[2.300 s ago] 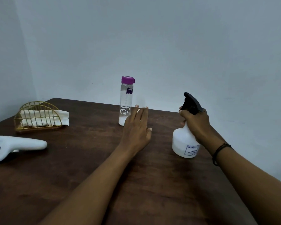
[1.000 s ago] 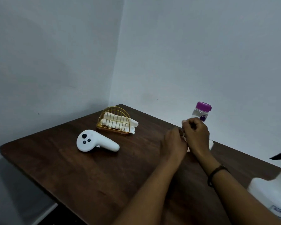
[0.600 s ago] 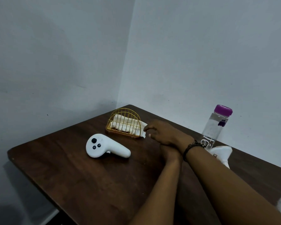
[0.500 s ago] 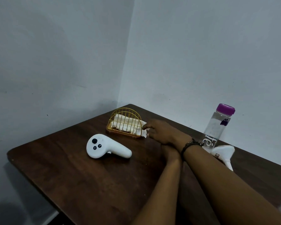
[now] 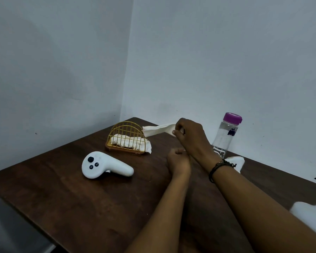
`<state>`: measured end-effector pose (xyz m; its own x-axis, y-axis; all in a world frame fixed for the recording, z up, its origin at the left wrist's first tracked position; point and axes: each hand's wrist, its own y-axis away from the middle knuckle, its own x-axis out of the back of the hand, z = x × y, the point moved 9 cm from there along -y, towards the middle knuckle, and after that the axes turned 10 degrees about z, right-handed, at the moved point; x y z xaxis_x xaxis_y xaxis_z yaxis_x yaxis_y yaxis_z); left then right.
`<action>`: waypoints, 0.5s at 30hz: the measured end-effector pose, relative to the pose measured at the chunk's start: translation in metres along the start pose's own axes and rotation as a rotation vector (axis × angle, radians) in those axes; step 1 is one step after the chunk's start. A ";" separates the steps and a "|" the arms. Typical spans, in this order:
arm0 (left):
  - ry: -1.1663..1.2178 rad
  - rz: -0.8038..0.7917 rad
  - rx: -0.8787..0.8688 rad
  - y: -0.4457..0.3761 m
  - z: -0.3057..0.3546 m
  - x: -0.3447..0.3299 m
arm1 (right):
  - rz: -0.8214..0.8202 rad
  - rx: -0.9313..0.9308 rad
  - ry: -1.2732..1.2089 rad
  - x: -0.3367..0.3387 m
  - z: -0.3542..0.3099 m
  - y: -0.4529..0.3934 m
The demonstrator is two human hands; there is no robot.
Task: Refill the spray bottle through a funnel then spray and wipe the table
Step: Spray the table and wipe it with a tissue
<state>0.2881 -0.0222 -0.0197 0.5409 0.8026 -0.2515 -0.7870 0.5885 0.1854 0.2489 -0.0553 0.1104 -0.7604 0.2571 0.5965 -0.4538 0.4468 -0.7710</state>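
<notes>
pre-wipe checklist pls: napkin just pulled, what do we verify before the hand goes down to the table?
1. Napkin held: ok. The right hand pinches one end; the rest trails toward the gold wire holder.
2. Napkin clear of holder: cannot tell. Its far end sits right at the holder's top edge.
3. Left hand free: ok. It rests on the table, loosely curled, holding nothing.
4. Wipe area unobstructed: not ok. The white controller lies on the table in front of the holder.
5. Table sprayed: cannot tell. No wet patch is visible on the dark wood.
6. Spray bottle within reach: ok. It stands at the right edge, partly cut off.
</notes>
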 end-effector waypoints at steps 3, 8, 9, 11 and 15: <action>0.083 -0.003 0.051 0.003 -0.003 -0.005 | 0.077 -0.063 -0.038 0.034 0.008 0.012; 0.211 -0.095 0.228 0.015 -0.007 -0.020 | 0.138 -0.062 0.084 0.086 0.018 0.056; 0.186 -0.126 0.261 0.019 -0.009 -0.023 | 0.140 -0.027 0.129 0.096 0.017 0.067; 0.110 -0.216 0.294 0.028 -0.013 -0.032 | 0.112 0.040 0.175 0.115 0.015 0.089; -0.019 -0.376 0.298 0.047 -0.020 -0.044 | -0.045 0.116 0.273 0.134 0.020 0.144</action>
<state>0.2212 -0.0318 -0.0189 0.7790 0.5289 -0.3367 -0.4178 0.8383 0.3502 0.0724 0.0264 0.0744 -0.5924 0.4668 0.6567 -0.5462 0.3665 -0.7532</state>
